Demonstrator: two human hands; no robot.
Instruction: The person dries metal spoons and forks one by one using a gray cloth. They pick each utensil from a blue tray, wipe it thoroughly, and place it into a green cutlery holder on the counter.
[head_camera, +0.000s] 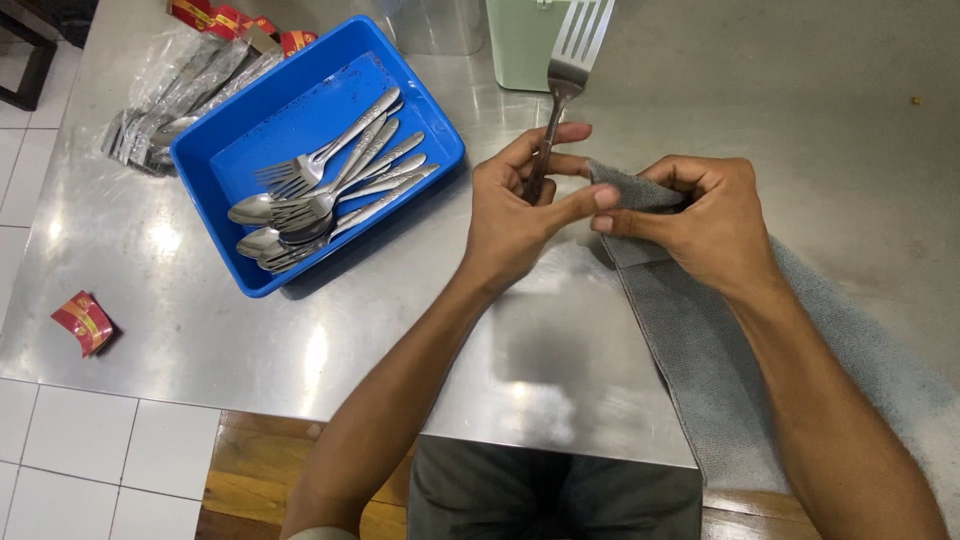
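The left hand (520, 205) is closed around the handle of a stainless steel dinner fork (566, 75), holding it upright above the brushed steel bench (500, 350) with the tines pointing away from the person and reaching the top edge of the view. The right hand (705, 215) is pinched shut on a bunched end of a grey microfibre cloth (700, 350), right beside the fork's lower handle; the fingertips of both hands meet there. The rest of the cloth trails toward the person along the bench and hangs over its near edge.

To the left of the hands, well apart from them, a blue rectangular plastic tray (300, 110) sits at an angle on the bench with a loose pile of steel forks and spoons (325, 190) in it. Beyond the tray lies a bundle of cutlery in clear plastic sleeves with red labels (185, 80). A small red crumpled wrapper (85, 322) lies near the bench's left front corner. At the far edge stand a clear container (435, 25) and a pale green container (520, 40), both cut off by the frame.

The bench surface is shiny, with bright glare patches and soft reflections. Below it, white floor tiles (80, 450) show at the left and a wooden board (250, 480) runs under the near edge
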